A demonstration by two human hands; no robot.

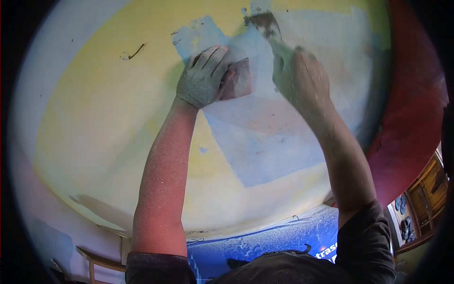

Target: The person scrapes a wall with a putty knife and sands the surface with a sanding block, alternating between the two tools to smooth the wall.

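Observation:
My right hand [305, 78] is wrapped round the handle of a putty knife [268, 26], whose dark, smeared blade lies against the upper part of the painted wall [118, 128]. Lower and to the left, my dust-covered left hand [201, 78] grips a flat, square, brownish-red piece [238, 80] held close over the wall; I cannot tell whether it is a blade or a sheet. Pale blue patches [269, 142] show within the yellow and cream paint around both hands. Powder coats both forearms.
A bent nail [136, 51] sticks out of the wall at upper left. Below hangs a dusty blue printed banner [274, 241]. Curving down the right is a red surface [406, 104]. Wooden furniture [428, 189] and several dark shoes [406, 227] are at lower right.

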